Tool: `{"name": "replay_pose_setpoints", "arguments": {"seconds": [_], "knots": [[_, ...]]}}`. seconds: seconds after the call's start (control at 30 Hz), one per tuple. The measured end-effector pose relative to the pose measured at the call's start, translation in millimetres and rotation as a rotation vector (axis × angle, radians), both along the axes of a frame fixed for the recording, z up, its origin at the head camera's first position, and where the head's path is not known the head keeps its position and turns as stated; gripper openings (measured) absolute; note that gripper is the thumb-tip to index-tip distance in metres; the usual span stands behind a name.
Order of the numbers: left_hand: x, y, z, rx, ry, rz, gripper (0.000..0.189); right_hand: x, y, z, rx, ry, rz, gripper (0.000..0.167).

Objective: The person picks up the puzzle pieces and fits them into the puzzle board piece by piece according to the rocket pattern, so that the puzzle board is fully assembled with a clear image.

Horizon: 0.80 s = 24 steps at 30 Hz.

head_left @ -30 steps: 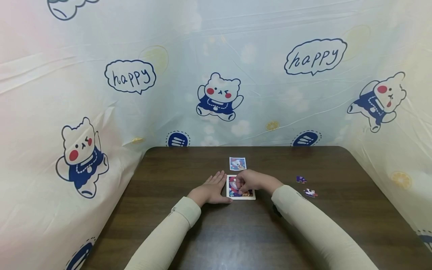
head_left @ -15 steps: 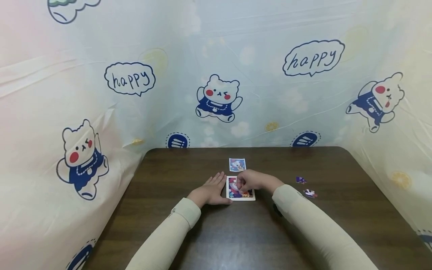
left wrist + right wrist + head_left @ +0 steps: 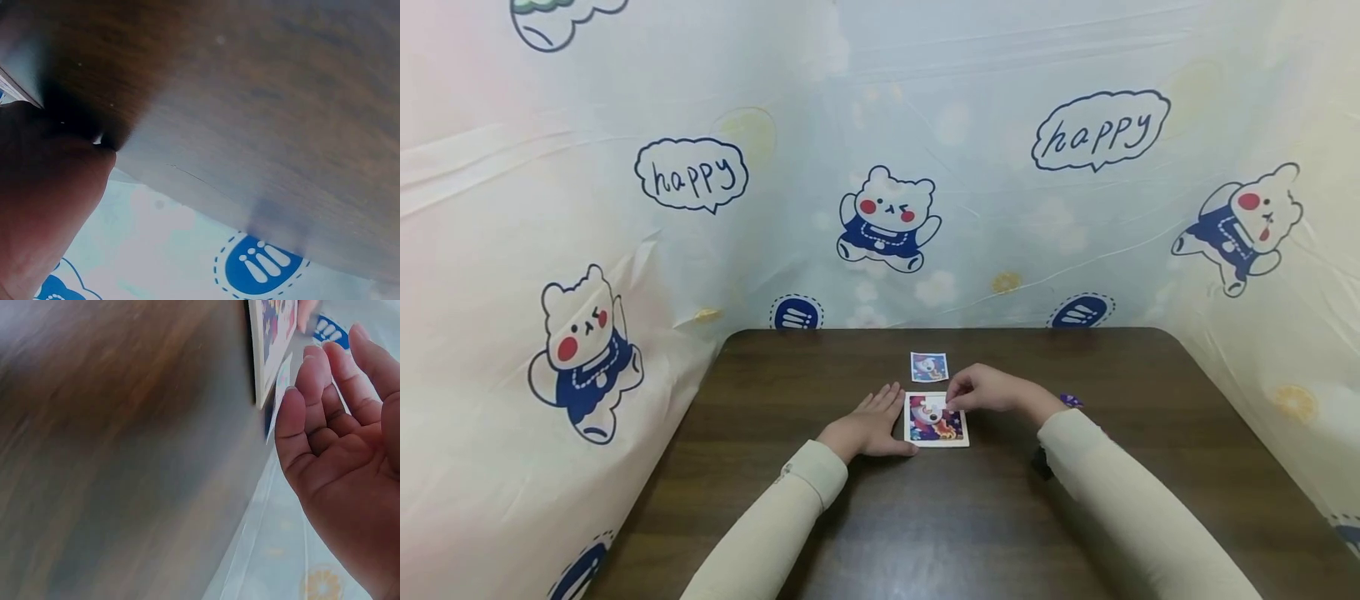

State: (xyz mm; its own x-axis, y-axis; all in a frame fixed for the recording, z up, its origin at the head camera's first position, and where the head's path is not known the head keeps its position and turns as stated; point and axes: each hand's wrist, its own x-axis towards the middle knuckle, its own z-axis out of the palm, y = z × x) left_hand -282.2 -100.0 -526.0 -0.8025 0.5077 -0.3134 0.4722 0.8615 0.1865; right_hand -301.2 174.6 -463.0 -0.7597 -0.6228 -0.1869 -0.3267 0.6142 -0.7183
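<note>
A small jigsaw puzzle (image 3: 928, 423) in a white frame lies flat near the table's middle, with a pale patch at its upper part. My left hand (image 3: 867, 425) rests flat with spread fingers at its left edge, the thumb by the lower left corner. In the left wrist view only part of that hand (image 3: 56, 194) shows, dark and close. My right hand (image 3: 996, 389) is at the puzzle's upper right, its fingers loosely bent. The right wrist view shows this hand (image 3: 344, 450) with thumb and fingers apart and nothing visible between them.
A small picture card (image 3: 929, 367) lies just beyond the puzzle. One loose purple puzzle piece (image 3: 1071, 401) lies to the right, partly behind my right forearm. The brown table (image 3: 895, 533) meets a patterned cloth (image 3: 970, 242) at its back and sides.
My right hand has moved right, off the middle of the puzzle, uncovering more of its picture. The right sleeve now covers the nearer loose piece. My left hand has stayed put.
</note>
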Motion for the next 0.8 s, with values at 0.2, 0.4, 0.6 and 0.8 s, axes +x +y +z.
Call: {"name": "replay_pose_setpoints", "arguments": {"seconds": [0.2,0.4,0.6,0.8], "knots": [[0.5,-0.3,0.3,-0.014,0.009,-0.005,0.119,6.8,27.9,2.9,-0.002,-0.022,-0.074,0.017],[0.9,0.3,0.3,-0.006,0.011,0.002,0.119,10.6,68.3,9.3,0.0,-0.022,-0.125,0.026],[0.0,-0.4,-0.1,0.01,0.011,0.0,0.12,16.6,107.6,20.6,0.009,-0.008,-0.156,0.029],[-0.6,-0.7,-0.9,0.0,0.004,-0.005,0.119,20.7,140.5,24.9,0.033,0.013,-0.194,0.031]]}}
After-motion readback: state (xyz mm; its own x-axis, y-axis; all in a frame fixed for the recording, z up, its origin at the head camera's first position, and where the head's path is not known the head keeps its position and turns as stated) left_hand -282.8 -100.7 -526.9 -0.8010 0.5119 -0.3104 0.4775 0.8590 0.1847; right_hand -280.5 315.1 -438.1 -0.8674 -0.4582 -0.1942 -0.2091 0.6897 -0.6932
